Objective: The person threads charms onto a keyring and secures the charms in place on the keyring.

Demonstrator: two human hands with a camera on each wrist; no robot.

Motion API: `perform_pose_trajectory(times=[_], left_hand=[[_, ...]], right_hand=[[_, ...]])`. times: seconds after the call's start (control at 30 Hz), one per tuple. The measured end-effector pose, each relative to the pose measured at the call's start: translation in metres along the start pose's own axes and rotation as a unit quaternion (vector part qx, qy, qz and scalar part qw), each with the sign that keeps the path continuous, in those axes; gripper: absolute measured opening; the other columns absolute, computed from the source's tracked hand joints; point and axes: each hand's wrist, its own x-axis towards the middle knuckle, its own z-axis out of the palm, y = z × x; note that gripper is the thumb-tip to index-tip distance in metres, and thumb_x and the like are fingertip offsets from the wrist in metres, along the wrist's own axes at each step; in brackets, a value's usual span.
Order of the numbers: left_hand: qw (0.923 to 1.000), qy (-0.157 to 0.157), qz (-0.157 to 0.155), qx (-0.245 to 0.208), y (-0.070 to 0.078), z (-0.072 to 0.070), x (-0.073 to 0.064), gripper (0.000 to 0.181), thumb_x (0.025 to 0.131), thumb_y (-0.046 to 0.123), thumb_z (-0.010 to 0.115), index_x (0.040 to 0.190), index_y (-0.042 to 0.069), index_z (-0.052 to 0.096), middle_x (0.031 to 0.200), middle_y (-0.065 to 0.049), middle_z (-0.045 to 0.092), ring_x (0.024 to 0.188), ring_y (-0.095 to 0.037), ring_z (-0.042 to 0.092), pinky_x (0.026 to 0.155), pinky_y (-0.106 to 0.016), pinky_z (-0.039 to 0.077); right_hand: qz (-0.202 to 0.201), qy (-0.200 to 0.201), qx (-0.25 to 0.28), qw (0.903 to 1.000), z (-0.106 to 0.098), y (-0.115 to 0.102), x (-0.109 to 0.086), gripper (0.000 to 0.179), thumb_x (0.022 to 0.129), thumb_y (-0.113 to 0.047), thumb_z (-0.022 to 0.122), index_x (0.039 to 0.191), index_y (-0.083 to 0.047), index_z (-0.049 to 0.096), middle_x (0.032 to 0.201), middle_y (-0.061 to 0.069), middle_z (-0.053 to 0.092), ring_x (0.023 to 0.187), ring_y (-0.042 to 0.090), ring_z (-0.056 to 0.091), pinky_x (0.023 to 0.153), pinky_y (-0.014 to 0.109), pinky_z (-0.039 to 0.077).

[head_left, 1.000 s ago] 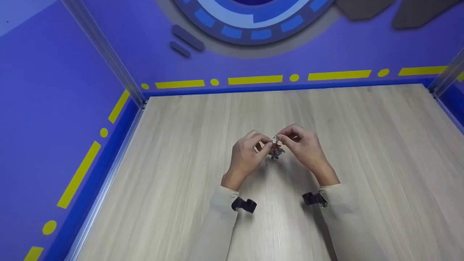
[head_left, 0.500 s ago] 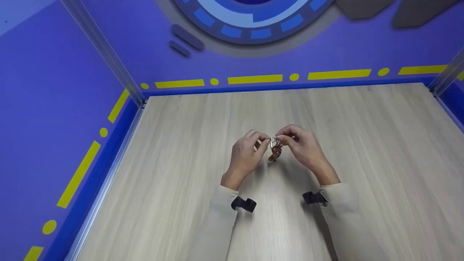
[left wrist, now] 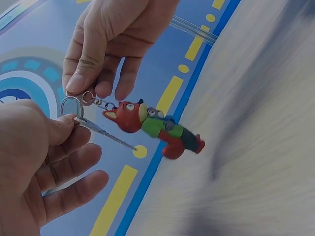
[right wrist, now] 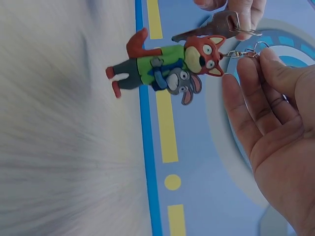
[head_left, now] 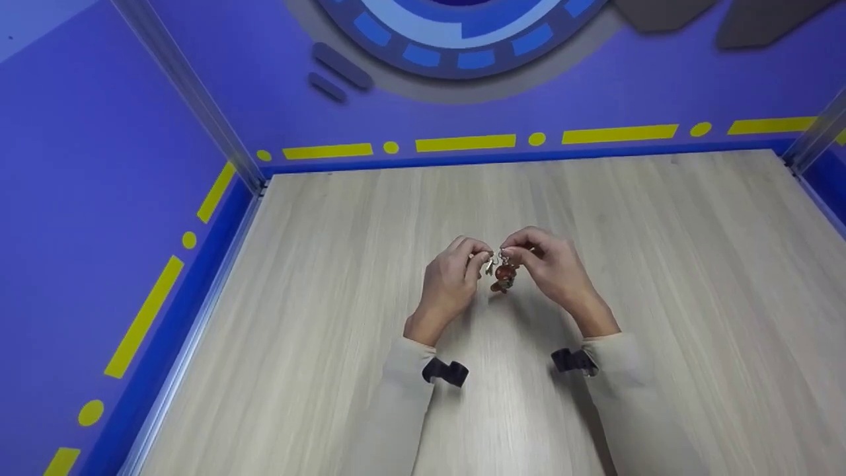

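keychain (head_left: 505, 272) — a fox figure (right wrist: 172, 55) in a green shirt with a grey rabbit (right wrist: 178, 81) at its chest — hangs from the right hand (head_left: 550, 268), between the two hands and above the counter (head_left: 317, 297). the right hand is pinched narrow, thumb and finger on the metal end of the short chain (left wrist: 100, 103). the left hand (head_left: 451, 274) is narrow at its tips too, pinching a key (right wrist: 221, 23) near its head, just beside the figure, with its spare fingers loose. a larger ring (left wrist: 62, 106) sits by the fingertips of both hands; whether it joins the key to the chain is too small to tell.

the likeliest trouble looks to be a slip: both grips are on small, smooth metal, and only the tips hold it. if the right pinch eases, the figure's weight could pull the chain free and drop it to the counter. the figure could also swing or twist on its links, knocking the key or turning the metal end out of line. should the wire ring be stiff, a hard pry might make it spring — and the key could turn or jump from the left fingertips.
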Motion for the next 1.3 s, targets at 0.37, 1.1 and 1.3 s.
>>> perform_pose_trajectory(times=[0.37,1.1,1.3], left_hand=[[0.9994,-0.024,-0.020,0.015,0.001,0.001,-0.001,0.012,0.108,0.017,0.064,0.106,0.007,0.072,0.102,-0.003,0.072,0.085,-0.016,0.066,0.076,-0.036,0.055],[0.9954,-0.086,-0.009,-0.041,-0.005,-0.010,-0.003,0.010,0.104,0.009,0.068,0.099,0.004,0.075,0.088,-0.003,0.069,0.075,-0.014,0.064,0.072,-0.030,0.051],[0.9856,-0.112,-0.045,-0.119,-0.005,-0.014,-0.001,0.012,0.106,0.009,0.067,0.102,0.002,0.075,0.091,-0.003,0.071,0.073,-0.010,0.065,0.070,-0.027,0.053]], right_hand=[[-0.014,-0.019,-0.011,0.9996,0.001,0.000,-0.001,0.004,0.096,0.002,0.075,0.098,-0.001,0.076,0.091,0.005,0.075,0.080,0.021,0.071,0.074,0.025,0.057],[-0.061,-0.095,0.021,0.9933,-0.002,0.003,-0.002,0.016,0.093,0.005,0.078,0.104,-0.005,0.083,0.096,0.007,0.076,0.090,0.018,0.072,0.082,0.023,0.059],[-0.065,-0.121,0.028,0.9901,-0.008,0.000,-0.001,0.020,0.093,0.006,0.077,0.107,-0.006,0.084,0.097,0.012,0.076,0.091,0.018,0.070,0.084,0.024,0.058]])
